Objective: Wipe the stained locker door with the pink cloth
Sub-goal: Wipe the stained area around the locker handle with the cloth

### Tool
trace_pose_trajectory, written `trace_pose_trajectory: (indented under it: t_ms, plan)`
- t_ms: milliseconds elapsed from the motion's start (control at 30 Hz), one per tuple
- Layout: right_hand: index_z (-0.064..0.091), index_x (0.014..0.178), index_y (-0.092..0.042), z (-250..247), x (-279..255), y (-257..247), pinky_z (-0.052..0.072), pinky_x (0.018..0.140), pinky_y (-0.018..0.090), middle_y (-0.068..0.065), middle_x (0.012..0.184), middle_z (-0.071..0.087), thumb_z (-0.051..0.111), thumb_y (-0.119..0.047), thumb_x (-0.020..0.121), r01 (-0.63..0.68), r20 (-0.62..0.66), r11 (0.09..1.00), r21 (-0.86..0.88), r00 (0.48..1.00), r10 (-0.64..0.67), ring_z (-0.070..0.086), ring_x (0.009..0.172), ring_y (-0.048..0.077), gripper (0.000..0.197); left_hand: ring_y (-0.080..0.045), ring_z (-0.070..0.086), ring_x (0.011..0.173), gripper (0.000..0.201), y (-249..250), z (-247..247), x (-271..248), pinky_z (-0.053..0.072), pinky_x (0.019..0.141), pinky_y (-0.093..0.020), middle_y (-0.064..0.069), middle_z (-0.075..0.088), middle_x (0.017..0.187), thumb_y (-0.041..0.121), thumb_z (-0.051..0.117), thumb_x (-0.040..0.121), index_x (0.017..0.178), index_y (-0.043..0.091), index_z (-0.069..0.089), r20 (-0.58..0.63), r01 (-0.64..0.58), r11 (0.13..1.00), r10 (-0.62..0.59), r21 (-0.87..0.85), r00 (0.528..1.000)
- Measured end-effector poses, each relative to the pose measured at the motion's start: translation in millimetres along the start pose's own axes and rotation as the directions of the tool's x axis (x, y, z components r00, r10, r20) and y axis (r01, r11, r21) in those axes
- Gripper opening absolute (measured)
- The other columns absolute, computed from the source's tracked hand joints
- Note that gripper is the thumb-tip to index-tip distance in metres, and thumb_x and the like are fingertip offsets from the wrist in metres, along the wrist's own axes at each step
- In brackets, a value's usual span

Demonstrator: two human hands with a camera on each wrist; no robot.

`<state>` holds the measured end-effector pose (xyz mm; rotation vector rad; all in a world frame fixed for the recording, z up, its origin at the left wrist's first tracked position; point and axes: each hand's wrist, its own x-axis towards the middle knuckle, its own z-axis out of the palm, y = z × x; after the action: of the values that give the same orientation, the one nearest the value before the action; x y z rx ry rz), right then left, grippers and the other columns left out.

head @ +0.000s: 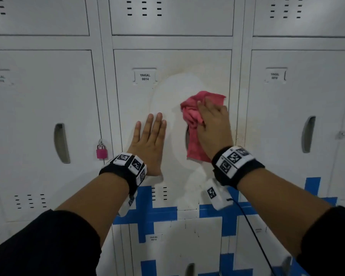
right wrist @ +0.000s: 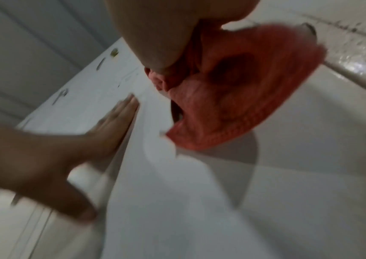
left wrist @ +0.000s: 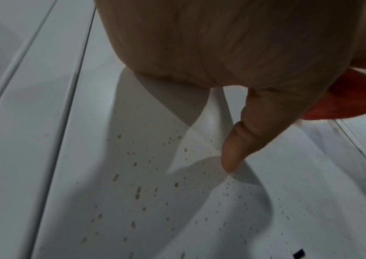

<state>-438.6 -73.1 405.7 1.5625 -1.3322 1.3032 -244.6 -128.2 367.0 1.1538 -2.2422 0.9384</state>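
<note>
Centre frame: right hand [head: 213, 128] presses bunched pink cloth [head: 194, 116] on locker door [head: 167, 60], thumb hooked in folds. Left hand [head: 149, 144] flat, fingers straight, bracing door. Advice: firm overlapping strokes toward brown specks [left wrist: 137, 191] near left thumb.

At nine o'clock, small pink metal padlock [head: 102, 151] hanging beside plain grey steel locker door [head: 28, 116]. At six o'clock, crossed strips of blue tape [head: 145, 214] over lower white lockers. At five o'clock, thin black cable [head: 253, 230]. At three o'clock, recessed handle slot [head: 308, 134] in another grey door.
</note>
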Motion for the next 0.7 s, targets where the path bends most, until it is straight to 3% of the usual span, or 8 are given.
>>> trace_pose_trajectory:
  t_ms: [133,233,300,367,433,567,633,700]
  plan:
    - [0.051,0.136,-0.01,24,-31,-13,0.041,0.101,0.044,0.012,0.142,0.048,0.056,-0.024,0.094,0.253,0.111,0.963,-0.094,0.964,-0.243,0.044,0.121,0.034,0.044,-0.037,-0.02,0.143,0.117,1,4,0,-0.005,0.115,-0.059,-0.018,-0.02,0.156,0.038,0.058,0.062,0.148,0.002,-0.013,-0.037,0.011,1.0,-0.011,0.008,0.999]
    - [0.056,0.131,-0.013,37,-64,-8,0.041,0.098,0.042,0.007,0.137,0.053,0.069,-0.021,0.088,0.406,0.21,0.903,-0.142,0.904,-0.374,0.048,0.116,0.027,0.045,-0.037,-0.011,0.145,0.096,3,0,-1,-0.002,0.116,-0.058,-0.019,-0.008,0.158,0.047,0.028,0.07,0.149,0.002,-0.004,-0.085,0.014,0.997,-0.02,-0.071,0.996]
    - [0.056,0.131,-0.015,36,-87,-3,0.039,0.101,0.044,0.006,0.139,0.052,0.069,-0.021,0.088,0.458,0.291,0.883,-0.104,0.863,-0.414,0.048,0.118,0.027,0.046,-0.037,-0.02,0.143,0.104,1,-3,0,-0.008,0.115,-0.058,-0.02,-0.016,0.157,0.053,0.017,0.062,0.147,0.0,-0.012,-0.038,-0.009,0.997,0.006,-0.08,0.999]
    - [0.057,0.129,-0.016,30,-102,4,0.04,0.102,0.044,0.006,0.139,0.052,0.067,-0.021,0.088,0.518,0.344,0.853,-0.067,0.814,-0.468,0.048,0.116,0.026,0.042,-0.036,-0.033,0.138,0.114,-2,-3,0,-0.014,0.113,-0.058,-0.018,-0.033,0.152,0.058,0.032,0.063,0.143,0.002,-0.026,0.033,-0.017,0.998,0.019,-0.053,0.999]
    - [0.063,0.122,-0.015,21,-108,11,0.044,0.098,0.042,0.005,0.134,0.056,0.068,-0.02,0.084,0.583,0.387,0.811,-0.059,0.762,-0.52,0.051,0.111,0.024,0.039,-0.036,-0.039,0.135,0.126,-4,-3,2,-0.015,0.113,-0.058,-0.017,-0.042,0.147,0.046,0.056,0.062,0.139,0.003,-0.034,0.093,-0.017,1.0,0.019,-0.021,0.995]
    - [0.07,0.11,-0.02,4,-106,30,0.045,0.095,0.038,-0.003,0.124,0.064,0.068,-0.021,0.082,0.682,0.477,0.73,-0.057,0.66,-0.58,0.05,0.11,0.022,0.028,-0.035,-0.04,0.134,0.126,-3,-4,1,-0.014,0.113,-0.058,-0.016,-0.043,0.147,0.03,0.06,0.06,0.138,0.003,-0.035,0.105,-0.001,1.0,0.002,-0.007,0.994]
    - [0.073,0.102,-0.021,-4,-96,39,0.046,0.092,0.038,-0.006,0.116,0.067,0.073,-0.022,0.082,0.68,0.482,0.732,-0.054,0.659,-0.577,0.051,0.107,0.02,0.02,-0.035,-0.041,0.134,0.126,-2,-5,1,-0.014,0.113,-0.057,-0.016,-0.043,0.146,0.03,0.06,0.06,0.138,0.003,-0.036,0.101,0.002,1.0,-0.001,-0.006,0.995]
    - [0.072,0.102,-0.017,-10,-76,41,0.046,0.091,0.039,-0.002,0.114,0.068,0.069,-0.025,0.088,0.613,0.345,0.789,-0.038,0.749,-0.565,0.055,0.107,0.022,0.017,-0.035,-0.039,0.135,0.128,-2,-3,1,-0.013,0.113,-0.058,-0.016,-0.042,0.148,0.034,0.061,0.059,0.139,0.003,-0.034,0.085,0.003,1.0,-0.002,-0.004,0.996]
